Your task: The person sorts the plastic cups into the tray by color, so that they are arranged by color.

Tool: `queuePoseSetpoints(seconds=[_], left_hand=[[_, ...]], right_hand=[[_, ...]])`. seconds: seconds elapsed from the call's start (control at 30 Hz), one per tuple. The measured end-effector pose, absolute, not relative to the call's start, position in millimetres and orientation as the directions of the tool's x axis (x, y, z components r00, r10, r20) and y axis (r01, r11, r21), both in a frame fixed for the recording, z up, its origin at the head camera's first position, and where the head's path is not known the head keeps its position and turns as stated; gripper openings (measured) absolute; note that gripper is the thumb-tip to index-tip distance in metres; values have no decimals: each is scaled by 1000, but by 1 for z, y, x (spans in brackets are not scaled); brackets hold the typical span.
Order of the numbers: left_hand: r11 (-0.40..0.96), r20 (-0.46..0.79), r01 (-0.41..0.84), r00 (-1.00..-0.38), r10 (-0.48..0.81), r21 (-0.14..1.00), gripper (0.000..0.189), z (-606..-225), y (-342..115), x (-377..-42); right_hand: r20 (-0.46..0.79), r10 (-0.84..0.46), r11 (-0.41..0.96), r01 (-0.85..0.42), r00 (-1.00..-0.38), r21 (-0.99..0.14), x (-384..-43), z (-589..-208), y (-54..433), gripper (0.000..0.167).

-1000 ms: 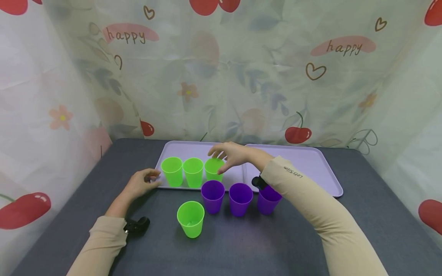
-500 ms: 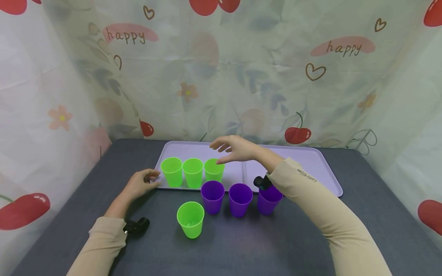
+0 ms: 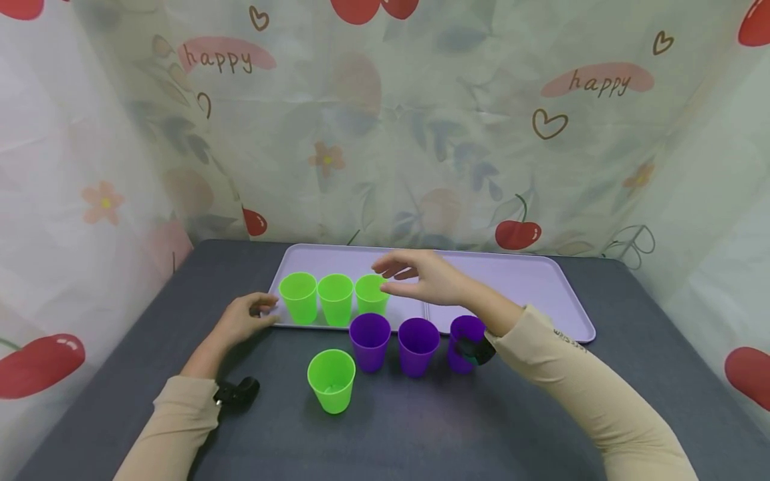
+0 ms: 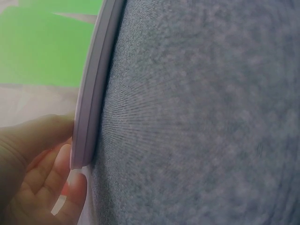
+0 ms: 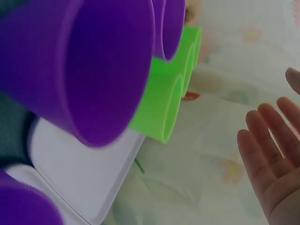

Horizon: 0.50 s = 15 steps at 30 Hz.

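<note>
My left hand is at the left front corner of a lilac tray. In the left wrist view, its thumb and curled fingers hold the tray's rim. Three green cups stand upright in a row on that tray: a left one, a middle one and a right one. My right hand hovers beside and above the right green cup, its fingers extended and nothing in them. The right wrist view shows its palm and spread fingers away from the cups.
Three purple cups, left, middle and right, stand before the trays. A fourth-row-free green cup stands nearer on the dark table. Another lilac tray adjoins on the right; a patterned curtain hangs behind.
My right hand has drawn away from the right green cup, up and then a little right and down. The left hand and the cups stay in place.
</note>
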<state>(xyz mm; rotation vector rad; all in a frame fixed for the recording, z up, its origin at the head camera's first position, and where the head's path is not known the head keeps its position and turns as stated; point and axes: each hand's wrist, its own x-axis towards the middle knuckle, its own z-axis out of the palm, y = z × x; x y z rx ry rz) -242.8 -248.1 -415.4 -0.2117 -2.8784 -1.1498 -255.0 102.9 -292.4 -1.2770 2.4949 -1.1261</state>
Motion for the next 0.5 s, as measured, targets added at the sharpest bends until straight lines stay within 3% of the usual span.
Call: queuePoseSetpoints(seconds=[0.5], left_hand=[[720, 78, 135, -991, 112, 681, 39, -415, -248, -243]], right_hand=[[290, -730, 260, -644, -618, -719, -211, -315, 111, 34]])
